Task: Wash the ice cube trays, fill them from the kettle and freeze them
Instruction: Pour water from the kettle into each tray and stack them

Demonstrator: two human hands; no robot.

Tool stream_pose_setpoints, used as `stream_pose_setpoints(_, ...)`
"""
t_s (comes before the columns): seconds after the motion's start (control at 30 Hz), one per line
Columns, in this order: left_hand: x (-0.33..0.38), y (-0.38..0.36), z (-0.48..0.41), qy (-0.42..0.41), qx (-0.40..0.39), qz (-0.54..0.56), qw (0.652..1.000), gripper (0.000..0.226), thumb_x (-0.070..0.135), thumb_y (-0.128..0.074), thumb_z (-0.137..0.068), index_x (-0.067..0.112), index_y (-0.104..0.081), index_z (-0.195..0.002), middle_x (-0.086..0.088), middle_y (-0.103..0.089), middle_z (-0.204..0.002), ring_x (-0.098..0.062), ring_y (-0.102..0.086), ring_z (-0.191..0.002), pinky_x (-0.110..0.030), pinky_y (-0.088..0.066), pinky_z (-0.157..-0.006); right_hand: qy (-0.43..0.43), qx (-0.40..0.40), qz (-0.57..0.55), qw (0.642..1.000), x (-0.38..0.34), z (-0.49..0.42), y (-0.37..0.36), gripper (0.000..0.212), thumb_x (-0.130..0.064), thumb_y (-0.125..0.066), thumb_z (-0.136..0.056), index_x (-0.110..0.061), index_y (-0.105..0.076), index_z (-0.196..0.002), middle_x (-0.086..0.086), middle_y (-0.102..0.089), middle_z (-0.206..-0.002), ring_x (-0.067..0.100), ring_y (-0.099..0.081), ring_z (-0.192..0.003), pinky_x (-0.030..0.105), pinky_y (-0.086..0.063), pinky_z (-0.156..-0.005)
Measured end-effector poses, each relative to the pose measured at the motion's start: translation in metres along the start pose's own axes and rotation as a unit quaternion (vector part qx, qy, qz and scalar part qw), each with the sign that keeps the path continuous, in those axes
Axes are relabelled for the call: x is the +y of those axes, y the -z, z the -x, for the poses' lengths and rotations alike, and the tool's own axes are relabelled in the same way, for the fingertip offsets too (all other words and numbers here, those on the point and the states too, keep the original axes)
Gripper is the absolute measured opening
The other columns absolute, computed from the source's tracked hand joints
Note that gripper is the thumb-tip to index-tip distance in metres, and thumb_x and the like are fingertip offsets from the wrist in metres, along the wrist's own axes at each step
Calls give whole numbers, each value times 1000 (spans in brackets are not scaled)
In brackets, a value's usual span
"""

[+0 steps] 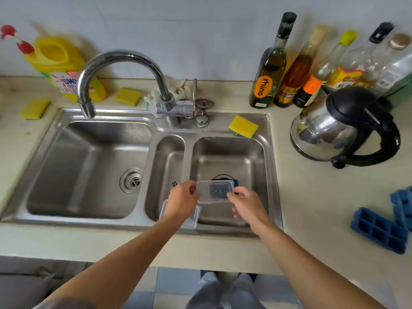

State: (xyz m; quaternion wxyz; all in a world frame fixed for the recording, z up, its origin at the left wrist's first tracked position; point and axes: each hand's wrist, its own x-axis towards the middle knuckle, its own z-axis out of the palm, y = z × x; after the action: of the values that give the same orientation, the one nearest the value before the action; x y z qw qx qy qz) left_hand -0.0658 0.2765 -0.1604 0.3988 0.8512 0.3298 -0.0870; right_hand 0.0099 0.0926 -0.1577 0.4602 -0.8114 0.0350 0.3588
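Observation:
Over the right basin of the steel sink (270, 166), both hands hold a blue ice cube tray with a clear plastic lid (215, 191) on it. My left hand (181, 200) pinches its left end and my right hand (247, 204) grips its right end. A second clear lid (194, 220) lies under my left wrist on the sink's front rim. Two more blue ice cube trays (379, 229) (402, 204) lie on the counter at the right. The steel kettle (341, 128) with its black handle stands on the counter behind them.
The tap (116, 65) arches over the large left basin. A yellow sponge (243, 126) lies on the sink's back rim; two more sponges (127, 96) (34, 108) and a yellow detergent jug (60, 63) are at the back left. Several bottles (269, 70) line the back right wall.

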Motion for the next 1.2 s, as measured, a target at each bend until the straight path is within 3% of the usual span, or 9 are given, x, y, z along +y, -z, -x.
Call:
stream_pose_setpoints(0.13, 21, -28, -34, -5, -63, -41, 997, 17, 7, -59, -94, 17, -66, -107, 1, -70, -90, -3, -57, -68, -8, -38, -44, -13, 29, 10, 999, 17, -24, 21, 20, -24, -59, -103, -19, -58, -123, -8, -62, -97, 12, -63, -78, 22, -53, -57)
stream_pose_setpoints(0.27, 32, -47, -70, 27, -118, -96, 988, 27, 8, -61, -91, 9, -66, -117, -5, -67, -95, -17, -64, -78, -25, -52, -63, -27, 20, 28, 999, 29, -55, 19, 25, -24, -58, -102, -13, -59, -124, -6, -59, -94, 17, -63, -80, 32, -58, -68)
stream_pose_setpoints(0.4, 27, -64, -103, 55, -145, -139, 978, 20, 8, -61, -90, 4, -68, -108, -13, -68, -102, -25, -60, -84, -31, -47, -70, -41, 11, 40, 998, 40, -87, 8, 9, -25, -57, -99, -20, -55, -106, 3, -63, -96, 21, -62, -80, 49, -60, -82)
stream_pose_setpoints(0.57, 17, -86, -121, 79, -166, -151, 971, 23, 11, -65, -93, 2, -63, -113, -13, -65, -103, -27, -64, -93, -32, -50, -74, -78, -8, 35, 996, 53, -114, 0, 13, -22, -56, -96, -22, -59, -109, 4, -66, -98, 20, -63, -81, 44, -62, -79)
stream_pose_setpoints(0.7, 10, -95, -126, 76, -180, -162, 967, 27, 13, -65, -93, 2, -60, -117, -16, -66, -108, -29, -65, -97, -35, -54, -79, -96, -20, 34, 995, 62, -123, -4, 17, -22, -57, -99, -26, -60, -115, 1, -66, -96, 16, -62, -80, 30, -57, -59)
stream_pose_setpoints(0.77, 6, -98, -130, 77, -179, -167, 966, 26, 14, -65, -94, 5, -58, -118, -12, -63, -104, -26, -62, -92, -34, -51, -75, -97, -22, 35, 994, 65, -127, -5, 17, -22, -57, -100, -27, -59, -116, 1, -66, -100, 16, -63, -84, 26, -54, -59)
stream_pose_setpoints(0.97, -1, -99, -138, 95, -157, -164, 969, 18, 10, -64, -92, 10, -59, -109, -9, -62, -94, -20, -58, -77, -32, -46, -65, -103, 14, 72, 992, 72, -138, -9, 7, -21, -58, -100, -22, -55, -107, 2, -63, -101, 21, -63, -91, 47, -61, -85)
stream_pose_setpoints(1.1, -3, -103, -145, 111, -164, -141, 970, 13, 8, -62, -91, 4, -64, -103, -14, -66, -90, -27, -64, -73, -33, -52, -61, -119, 36, 117, 985, 69, -148, -14, 13, -24, -53, -103, -14, -62, -106, 7, -65, -101, 27, -64, -90, 49, -62, -84)
stream_pose_setpoints(1.2, -7, -107, -148, 128, -174, -125, 968, 13, 7, -60, -93, 2, -65, -104, -16, -66, -91, -32, -68, -80, -41, -61, -72, -134, 46, 136, 981, 68, -152, -17, 22, -24, -51, -104, -9, -67, -109, 11, -67, -98, 33, -68, -90, 50, -62, -82)
